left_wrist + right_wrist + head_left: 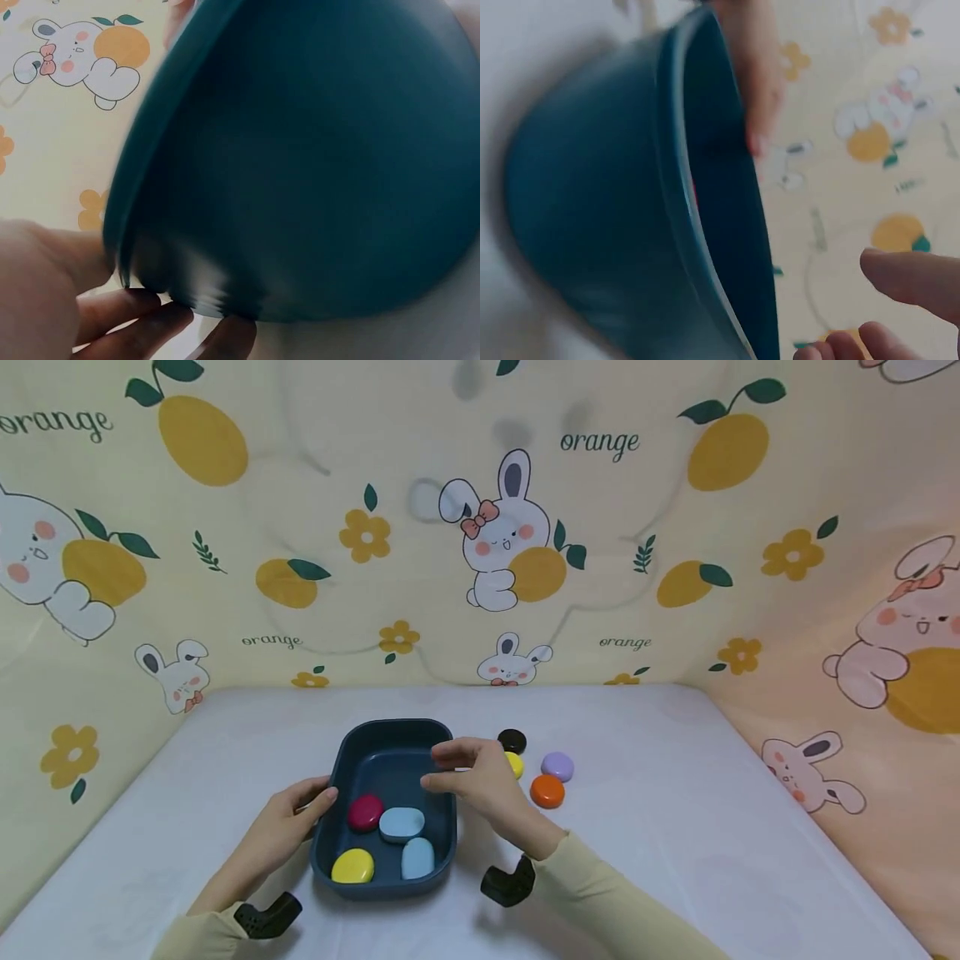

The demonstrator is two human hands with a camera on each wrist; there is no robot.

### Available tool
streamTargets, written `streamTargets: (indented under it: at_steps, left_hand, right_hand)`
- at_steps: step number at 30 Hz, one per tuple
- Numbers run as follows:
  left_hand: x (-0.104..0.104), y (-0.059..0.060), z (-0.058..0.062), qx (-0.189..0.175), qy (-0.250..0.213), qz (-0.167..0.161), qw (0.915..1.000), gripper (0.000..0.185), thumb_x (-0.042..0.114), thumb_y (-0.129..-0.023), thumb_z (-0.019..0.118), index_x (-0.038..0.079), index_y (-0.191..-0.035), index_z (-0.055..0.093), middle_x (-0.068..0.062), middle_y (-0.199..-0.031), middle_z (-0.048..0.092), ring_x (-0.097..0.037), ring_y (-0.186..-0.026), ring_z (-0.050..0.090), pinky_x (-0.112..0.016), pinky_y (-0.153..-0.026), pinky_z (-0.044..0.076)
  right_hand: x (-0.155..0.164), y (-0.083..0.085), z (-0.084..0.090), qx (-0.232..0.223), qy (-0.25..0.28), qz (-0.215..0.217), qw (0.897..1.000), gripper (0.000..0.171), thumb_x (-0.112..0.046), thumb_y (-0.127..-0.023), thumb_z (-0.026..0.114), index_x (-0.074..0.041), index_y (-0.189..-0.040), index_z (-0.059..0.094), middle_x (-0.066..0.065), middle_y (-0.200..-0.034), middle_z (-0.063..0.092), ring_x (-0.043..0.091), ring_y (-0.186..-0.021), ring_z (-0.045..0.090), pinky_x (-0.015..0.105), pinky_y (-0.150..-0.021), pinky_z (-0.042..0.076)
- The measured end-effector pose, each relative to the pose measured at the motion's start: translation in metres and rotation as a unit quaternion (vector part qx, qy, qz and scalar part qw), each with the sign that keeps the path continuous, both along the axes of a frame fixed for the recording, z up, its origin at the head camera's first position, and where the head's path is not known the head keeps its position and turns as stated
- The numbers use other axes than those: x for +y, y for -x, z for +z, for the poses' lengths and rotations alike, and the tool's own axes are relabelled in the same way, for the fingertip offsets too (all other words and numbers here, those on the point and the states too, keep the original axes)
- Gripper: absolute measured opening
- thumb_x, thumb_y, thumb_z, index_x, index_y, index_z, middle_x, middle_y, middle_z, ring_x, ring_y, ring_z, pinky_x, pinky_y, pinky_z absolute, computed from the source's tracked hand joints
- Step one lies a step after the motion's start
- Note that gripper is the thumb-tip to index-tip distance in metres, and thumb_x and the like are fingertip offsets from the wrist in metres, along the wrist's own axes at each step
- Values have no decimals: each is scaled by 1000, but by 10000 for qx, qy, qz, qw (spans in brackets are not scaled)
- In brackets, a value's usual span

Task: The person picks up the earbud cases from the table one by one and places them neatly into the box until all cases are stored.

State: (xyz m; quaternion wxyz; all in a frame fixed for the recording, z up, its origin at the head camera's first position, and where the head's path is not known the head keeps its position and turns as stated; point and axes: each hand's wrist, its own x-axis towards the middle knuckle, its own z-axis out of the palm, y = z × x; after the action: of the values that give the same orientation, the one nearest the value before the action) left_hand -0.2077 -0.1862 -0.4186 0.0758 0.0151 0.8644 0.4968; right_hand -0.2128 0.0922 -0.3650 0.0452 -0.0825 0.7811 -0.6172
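Note:
A deep dark-blue plastic bin [390,768] with rounded corners sits in front of me. My left hand [281,822] grips its left side, thumb at the rim and fingers against the outer wall [300,165]. Over the bin's right rim reaches my right hand [483,781], thumb and fingers apart with nothing between them. Inside lie smooth rounded pieces: a crimson one [366,812], a yellow one [352,866] and two light-blue ones, an oval [402,823] and an arch-shaped one [417,858]. The right wrist view shows the right hand [919,289] beyond the bin's edge.
Right of the bin, on the white tabletop [637,860], lie a black piece [512,741], a purple one [557,766], an orange one [547,791] and a yellow one [514,764], partly hidden by the right hand. Printed cloth [420,427] with rabbits and oranges surrounds the table.

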Motion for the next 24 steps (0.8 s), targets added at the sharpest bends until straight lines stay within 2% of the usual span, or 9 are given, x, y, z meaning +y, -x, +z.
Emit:
streamTargets:
  at_steps: [7,10,14,18,24]
  left_hand:
    - [0,-3,0,-124,-158,-5,9998,61,41,-103,51,-1,-145,41,-26,-143,46,-39,-123,52,-44,-90,54]
    - [0,-4,3,-85,-143,-31,9999,61,41,-103,50,-2,-146,40,-27,-143,45,-40,-123,52,-45,-90,54]
    - [0,-4,4,-68,-133,-66,9999,62,41,-103,50,-4,-146,39,-28,-143,44,-41,-124,51,-45,-90,54]
    - [0,-4,3,-49,-144,-98,9998,63,41,-103,50,-3,-146,39,-27,-144,44,-40,-124,51,-45,-90,54]
    - [0,-3,3,-46,-161,-88,9998,61,39,-104,50,-3,-146,39,-27,-144,43,-41,-125,50,-45,-91,53]
  right_hand:
    - [33,7,3,29,91,-826,9965,36,-11,-77,85,-9,-110,72,5,-108,68,24,-104,62,38,-87,55]
    - [50,10,5,140,-90,-1069,9941,36,-12,-77,85,-8,-110,72,6,-108,68,24,-104,60,37,-89,53]
    - [74,16,5,182,-494,-1330,9897,42,-14,-77,85,-7,-115,70,8,-116,65,28,-113,56,41,-97,48]
    - [98,19,5,64,-851,-1482,9853,52,-17,-79,84,-6,-125,65,12,-128,60,32,-123,50,45,-103,44]
    - [129,24,1,4,-1235,-1400,9824,61,-23,-82,82,-6,-135,57,15,-138,53,37,-128,46,49,-106,41]
